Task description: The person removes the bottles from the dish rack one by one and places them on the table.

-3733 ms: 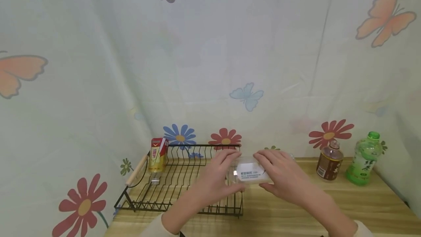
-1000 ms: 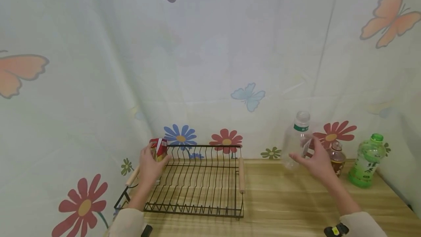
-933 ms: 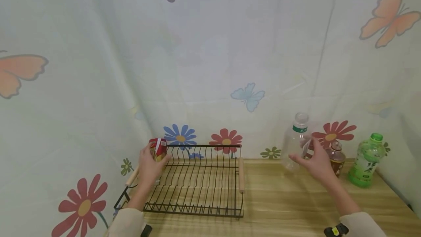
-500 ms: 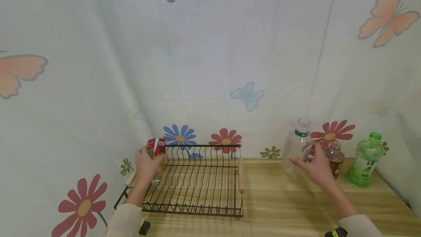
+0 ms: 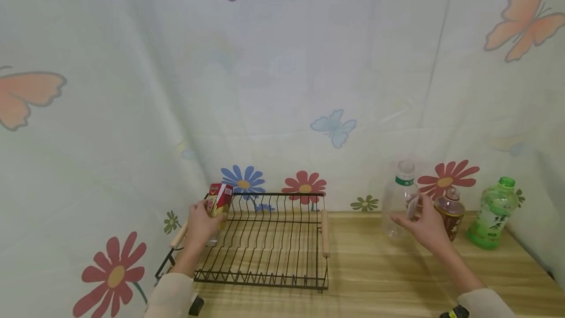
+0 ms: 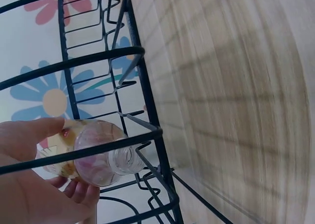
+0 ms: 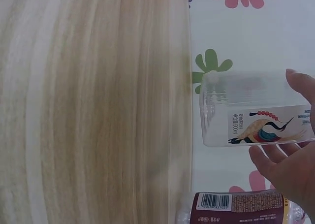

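At the rack's back left corner my left hand [image 5: 200, 225] grips a bottle [image 5: 222, 198] with a red and yellow label. It is upside down and leans slightly; in the left wrist view its clear neck [image 6: 123, 160] points down at the wires of the black dish rack [image 5: 265, 286]. To the right, my right hand [image 5: 428, 227] holds a clear plastic bottle [image 5: 395, 205] upright by its side. This bottle has a green neck band and, in the right wrist view, a label with a bird [image 7: 266, 128]. Whether its base touches the table cannot be told.
Just right of the clear bottle stands a brown-labelled bottle [image 5: 452, 215], partly behind my right hand. A green bottle [image 5: 492, 217] stands farther right. The rack has wooden handles [image 5: 325, 234]. A flowered curtain [image 5: 282, 63] hangs behind the wooden table [image 5: 375, 269].
Earlier both hands held the clear bottle beside the rack. Since then it moved right and was turned upright, then lowered slightly. My left hand took hold of the rack's bottle, whose top now tilts right.
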A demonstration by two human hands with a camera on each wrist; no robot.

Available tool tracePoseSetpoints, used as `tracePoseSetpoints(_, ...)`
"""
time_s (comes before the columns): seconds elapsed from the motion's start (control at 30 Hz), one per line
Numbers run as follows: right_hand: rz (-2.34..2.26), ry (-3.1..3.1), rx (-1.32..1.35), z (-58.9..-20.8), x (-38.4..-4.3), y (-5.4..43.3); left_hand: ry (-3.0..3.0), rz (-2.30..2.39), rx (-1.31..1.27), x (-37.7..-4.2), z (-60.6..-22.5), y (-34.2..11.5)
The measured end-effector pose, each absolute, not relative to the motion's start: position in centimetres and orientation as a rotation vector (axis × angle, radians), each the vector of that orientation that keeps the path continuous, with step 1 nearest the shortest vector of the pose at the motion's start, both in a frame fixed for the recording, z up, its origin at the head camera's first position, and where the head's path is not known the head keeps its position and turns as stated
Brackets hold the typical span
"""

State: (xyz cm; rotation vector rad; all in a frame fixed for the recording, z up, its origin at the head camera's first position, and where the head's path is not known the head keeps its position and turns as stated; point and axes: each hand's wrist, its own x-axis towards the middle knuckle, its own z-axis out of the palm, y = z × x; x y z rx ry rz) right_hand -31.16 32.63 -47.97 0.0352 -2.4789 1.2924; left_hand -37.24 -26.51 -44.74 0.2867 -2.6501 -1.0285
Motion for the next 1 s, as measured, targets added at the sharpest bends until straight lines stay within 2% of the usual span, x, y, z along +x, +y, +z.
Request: tracePoseSetpoints(1.0, 1.151, -2.499, -0.053, -49.8, -31.0, 33.1, -2.676, -1.018, 0.253, -37.0, -45.4, -27.1)
